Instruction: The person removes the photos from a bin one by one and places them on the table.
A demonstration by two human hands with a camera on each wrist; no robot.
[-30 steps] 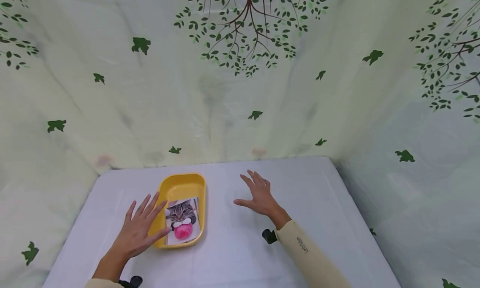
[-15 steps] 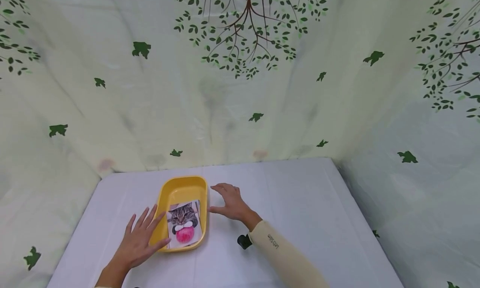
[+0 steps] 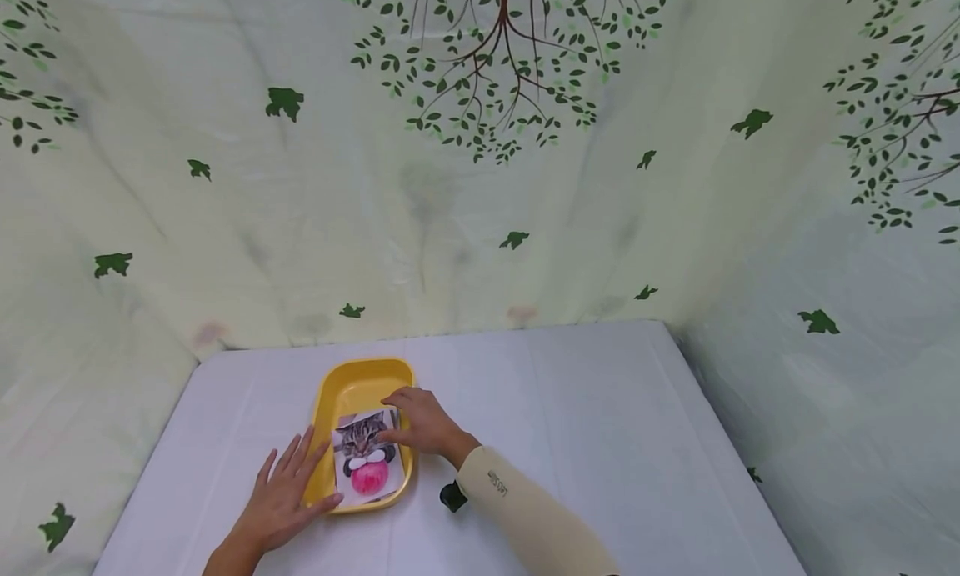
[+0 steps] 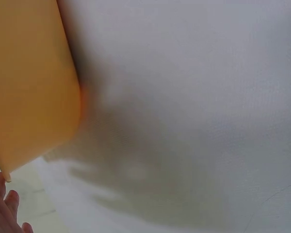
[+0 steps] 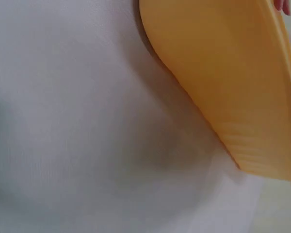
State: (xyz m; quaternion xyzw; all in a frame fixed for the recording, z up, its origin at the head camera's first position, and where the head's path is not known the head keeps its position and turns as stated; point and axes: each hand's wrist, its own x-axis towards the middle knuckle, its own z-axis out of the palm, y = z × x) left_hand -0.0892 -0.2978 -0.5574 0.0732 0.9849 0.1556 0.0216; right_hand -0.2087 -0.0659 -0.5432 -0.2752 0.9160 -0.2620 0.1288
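Note:
A yellow tray [image 3: 363,388] lies on the table, and a stack of picture cards [image 3: 358,453], the top one showing a cat and a pink ball, rests in its near part. My left hand [image 3: 279,497] is at the tray's left side, fingers spread and thumb near its front left corner. Over the right rim reaches my right hand [image 3: 427,422], thumb and fingers apart above the right edge of the cards. In the left wrist view some fingers [image 4: 4,206] are at the rim of the tray wall [image 4: 31,82]. Only the outer wall [image 5: 223,73] and bits of fingers show in the right wrist view.
A white cloth [image 3: 570,418] covers the table. Behind it and at both sides hang pale curtains [image 3: 450,251] printed with trees and green leaves. A small black device [image 3: 452,496] sits under the right wrist.
My right hand has moved left from the open table to over the tray's right rim. The left hand has shifted slightly closer to the tray's left side.

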